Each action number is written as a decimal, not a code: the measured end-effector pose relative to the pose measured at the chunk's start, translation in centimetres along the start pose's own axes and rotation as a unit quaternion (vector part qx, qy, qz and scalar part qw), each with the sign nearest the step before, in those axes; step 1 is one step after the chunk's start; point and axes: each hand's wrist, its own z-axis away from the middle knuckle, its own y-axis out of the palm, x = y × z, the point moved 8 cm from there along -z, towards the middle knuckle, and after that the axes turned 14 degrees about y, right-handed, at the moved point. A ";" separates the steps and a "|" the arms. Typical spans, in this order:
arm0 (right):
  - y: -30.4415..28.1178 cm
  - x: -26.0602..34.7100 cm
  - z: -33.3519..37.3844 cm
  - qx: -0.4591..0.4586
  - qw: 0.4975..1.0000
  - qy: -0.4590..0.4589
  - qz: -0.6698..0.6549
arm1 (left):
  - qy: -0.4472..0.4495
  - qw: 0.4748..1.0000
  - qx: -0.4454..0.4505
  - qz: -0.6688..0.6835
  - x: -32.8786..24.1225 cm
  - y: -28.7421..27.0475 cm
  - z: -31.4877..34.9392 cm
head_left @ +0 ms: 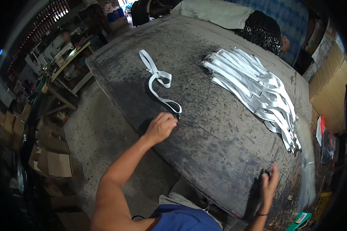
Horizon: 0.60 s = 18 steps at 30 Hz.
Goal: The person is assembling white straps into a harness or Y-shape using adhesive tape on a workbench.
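A single white strap (154, 87) lies in loose curves on the dark worktable (208, 142), with a loop at its far end. The small metal clip (179, 116) at its near end is right by the fingertips of my left hand (162, 126). The fingers there are curled closed, and whatever they may grip is hidden. Over the table's near right part, my right hand (270, 184) is held with fingers apart and nothing in it. Farther up, a thick bundle of white straps (254, 86) with metal hardware at the ends stretches across the right side.
A pale cloth (216, 13) and a heap of black straps (261, 30) lie along the far edge. Clear plastic (307, 165) hangs along the right edge, near a green object (300, 221). Open cardboard boxes (56, 163) stand on the floor at left. Another person (67, 38) is by a bench.
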 end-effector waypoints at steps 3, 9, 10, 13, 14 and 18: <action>4.6 1.5 6.8 -0.062 0.945 -0.110 0.300 | -0.032 0.993 -0.069 -0.088 5.1 -1.6 -2.3; 5.1 2.8 8.6 -0.034 0.972 -0.069 0.223 | -0.565 0.818 0.007 -0.110 18.8 -0.8 0.4; 5.1 2.8 8.5 -0.038 0.973 -0.080 0.213 | -0.562 0.820 0.003 -0.106 19.7 -0.3 0.5; 5.3 2.9 8.5 -0.043 0.972 -0.089 0.213 | -0.483 0.864 -0.133 -0.047 19.8 -0.8 -0.6; 5.3 2.7 8.4 -0.051 0.971 -0.095 0.213 | -0.420 0.886 -0.195 -0.033 18.1 -1.7 -1.8; 4.6 3.3 9.1 -0.059 0.973 -0.095 0.200 | -0.200 0.925 -0.324 0.009 7.0 -5.2 -5.4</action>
